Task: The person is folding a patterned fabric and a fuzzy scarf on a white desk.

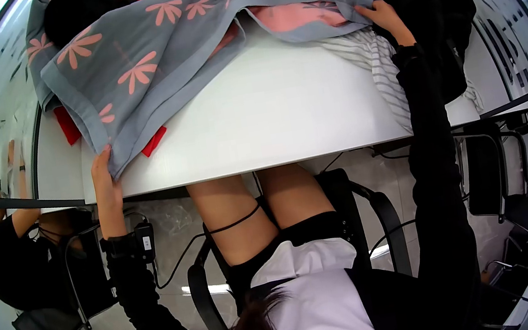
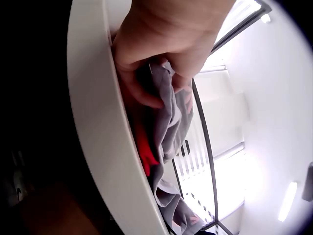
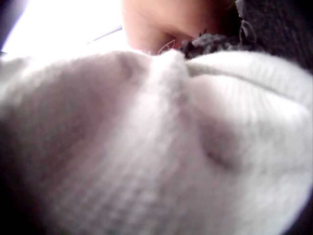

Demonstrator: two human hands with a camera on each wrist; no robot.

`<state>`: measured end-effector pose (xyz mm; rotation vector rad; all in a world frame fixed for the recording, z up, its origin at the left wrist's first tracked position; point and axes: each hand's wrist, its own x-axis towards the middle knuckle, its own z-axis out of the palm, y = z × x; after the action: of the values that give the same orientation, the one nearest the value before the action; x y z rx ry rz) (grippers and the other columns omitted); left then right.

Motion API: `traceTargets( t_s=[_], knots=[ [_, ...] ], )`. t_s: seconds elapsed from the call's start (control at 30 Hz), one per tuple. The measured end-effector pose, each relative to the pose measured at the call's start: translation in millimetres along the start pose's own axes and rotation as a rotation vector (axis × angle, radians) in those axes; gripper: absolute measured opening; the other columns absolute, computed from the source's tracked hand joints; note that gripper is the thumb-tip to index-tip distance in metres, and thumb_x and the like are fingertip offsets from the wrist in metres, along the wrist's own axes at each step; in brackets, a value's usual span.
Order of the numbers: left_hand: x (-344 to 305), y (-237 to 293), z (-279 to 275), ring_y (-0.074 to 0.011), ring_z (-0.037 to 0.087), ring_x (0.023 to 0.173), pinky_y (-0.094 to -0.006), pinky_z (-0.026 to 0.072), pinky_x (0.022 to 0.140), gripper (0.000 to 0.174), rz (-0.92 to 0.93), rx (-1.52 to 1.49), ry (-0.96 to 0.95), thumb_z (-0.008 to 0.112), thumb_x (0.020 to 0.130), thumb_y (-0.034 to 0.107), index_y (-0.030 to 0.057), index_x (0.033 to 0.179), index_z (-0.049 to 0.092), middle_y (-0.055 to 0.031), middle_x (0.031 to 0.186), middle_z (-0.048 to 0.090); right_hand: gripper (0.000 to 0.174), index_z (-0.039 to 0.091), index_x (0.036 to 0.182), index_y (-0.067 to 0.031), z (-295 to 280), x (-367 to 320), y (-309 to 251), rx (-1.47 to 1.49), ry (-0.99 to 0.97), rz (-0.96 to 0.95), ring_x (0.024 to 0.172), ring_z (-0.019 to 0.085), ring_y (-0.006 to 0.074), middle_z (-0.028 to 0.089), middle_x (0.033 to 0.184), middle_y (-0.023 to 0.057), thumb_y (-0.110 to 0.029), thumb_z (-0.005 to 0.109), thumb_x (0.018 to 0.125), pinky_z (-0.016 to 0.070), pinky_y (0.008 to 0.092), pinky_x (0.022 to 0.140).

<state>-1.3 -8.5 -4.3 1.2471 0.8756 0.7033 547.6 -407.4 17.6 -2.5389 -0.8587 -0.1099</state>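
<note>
A long grey cloth with pink flowers [image 1: 145, 56] lies across the back and left of the white table, its pink underside showing where the near edge folds up. My left hand [image 1: 105, 178] pinches its near left corner at the table's front edge; in the left wrist view, thumb and fingers of that hand [image 2: 166, 44] close round the grey fabric [image 2: 168, 112]. At the cloth's right end, my right hand [image 1: 387, 18] grips the edge. White striped knit fabric [image 1: 374, 59] lies under that wrist, and it fills most of the right wrist view.
Red fabric [image 1: 155, 142] peeks out beneath the cloth on the left. Dark clothing [image 1: 437, 23] is heaped at the right, and a black bundle [image 1: 78, 18] sits at the back left. The white table [image 1: 284, 114] ends just before my lap. Another person [image 1: 10, 250] is at the far left.
</note>
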Motion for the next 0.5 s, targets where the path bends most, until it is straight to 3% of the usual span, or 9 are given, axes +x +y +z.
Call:
traceTargets(
  t_s=[0.1, 0.13, 0.33, 0.5],
  knots=[
    [-1.7, 3.4, 3.1, -0.0135, 0.052, 0.096, -0.0279, 0.0396, 0.086, 0.026, -0.006, -0.027, 0.016, 0.057, 0.087, 0.02, 0.0013, 0.104, 0.058, -0.0042, 0.101, 0.057, 0.055, 0.064, 0.082, 0.0052, -0.8, -1.4, -4.2, -0.017, -0.004, 0.017, 0.069, 0.063, 0.0273, 0.063, 0.071, 0.0183, -0.05, 0.064, 0.077, 0.0457, 0.0349, 0.063],
    [0.4, 1.2, 0.1, -0.0134, 0.052, 0.096, -0.0277, 0.0394, 0.087, 0.026, -0.01, -0.025, 0.002, 0.057, 0.087, 0.02, 0.0012, 0.104, 0.058, -0.004, 0.101, 0.057, 0.062, 0.062, 0.073, 0.0063, -0.1, -1.9, -3.9, 0.013, 0.037, -0.003, 0.065, 0.063, 0.0313, 0.061, 0.066, 0.0208, -0.055, 0.065, 0.072, 0.0461, 0.0381, 0.059],
    [-8.9, 5.3, 10.1, -0.0134, 0.051, 0.096, -0.0275, 0.0389, 0.087, 0.026, 0.008, -0.038, 0.004, 0.057, 0.087, 0.02, 0.0012, 0.105, 0.058, -0.0038, 0.102, 0.057, 0.06, 0.062, 0.074, 0.0057, 4.1, -0.8, 3.0, 0.059, 0.088, -0.072, 0.066, 0.063, 0.0308, 0.062, 0.068, 0.0199, -0.054, 0.065, 0.072, 0.0464, 0.0374, 0.061],
    [-1.4, -0.6, 2.7, -0.0137, 0.051, 0.098, -0.0279, 0.039, 0.087, 0.028, -0.003, -0.046, 0.004, 0.058, 0.086, 0.02, 0.001, 0.107, 0.058, -0.0041, 0.103, 0.057, 0.056, 0.063, 0.081, 0.0058, -2.9, -5.7, -6.7, 0.041, 0.036, -0.003, 0.069, 0.063, 0.0277, 0.064, 0.071, 0.018, -0.05, 0.064, 0.075, 0.0461, 0.0359, 0.063]
  ],
)
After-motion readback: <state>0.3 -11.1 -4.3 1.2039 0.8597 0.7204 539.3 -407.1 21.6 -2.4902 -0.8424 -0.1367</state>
